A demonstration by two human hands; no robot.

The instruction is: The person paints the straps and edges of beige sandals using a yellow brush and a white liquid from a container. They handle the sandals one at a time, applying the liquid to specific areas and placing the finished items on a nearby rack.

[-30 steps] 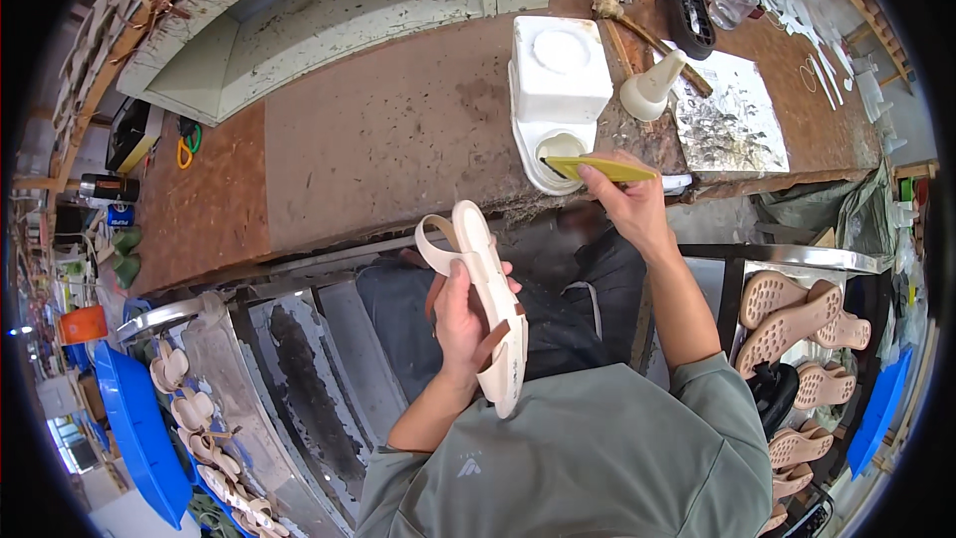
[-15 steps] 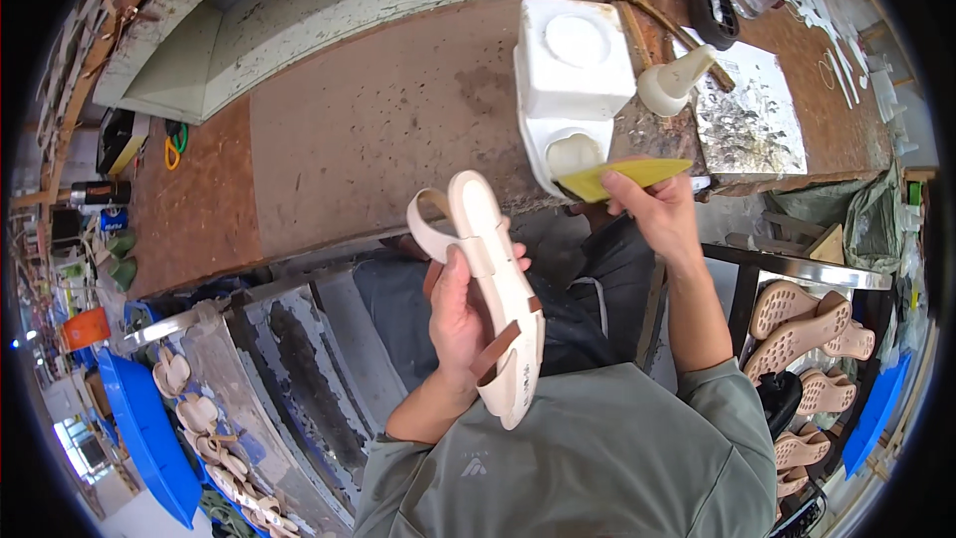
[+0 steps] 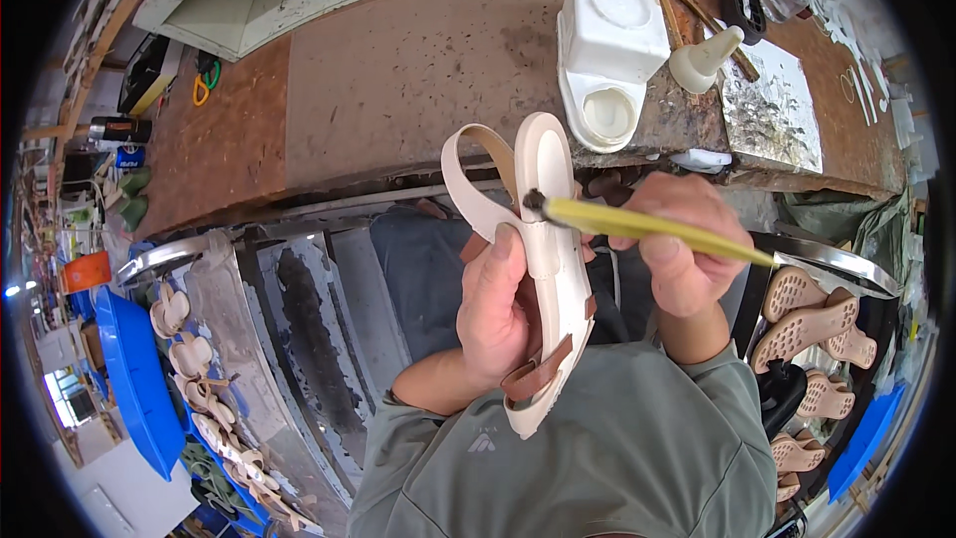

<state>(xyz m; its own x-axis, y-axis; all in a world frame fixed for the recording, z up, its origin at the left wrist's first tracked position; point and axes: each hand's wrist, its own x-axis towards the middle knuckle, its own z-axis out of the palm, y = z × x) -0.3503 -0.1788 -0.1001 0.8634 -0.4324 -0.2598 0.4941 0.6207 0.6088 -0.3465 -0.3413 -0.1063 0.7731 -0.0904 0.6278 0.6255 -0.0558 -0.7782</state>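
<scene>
My left hand (image 3: 496,314) is wrapped around the middle of a cream sandal (image 3: 546,254), which points up and away from me. Its wide heel strap loops out on the left, and brown leather pieces show lower down. In my right hand (image 3: 689,251) is a flat brush (image 3: 622,221) with a yellow-green handle, pinched between thumb and fingers. The brush's dark tip is at the sandal's insole edge by the strap and appears to touch it. Beyond, on the bench, stands a white plastic dispenser (image 3: 619,45) with a round open cup in front.
Right of the dispenser are a cone-shaped nozzle (image 3: 703,62) and a stained white sheet (image 3: 775,110). Tan soles (image 3: 809,334) fill a rack on my right. At left are sandal parts (image 3: 204,394), a blue bin (image 3: 139,389) and orange-handled scissors (image 3: 202,88). The bench edge (image 3: 398,182) runs across ahead.
My right hand has brought the brush from the dispenser's cup down to the sandal. My left hand and the sandal have shifted rightward in view, and the bench appears shifted too.
</scene>
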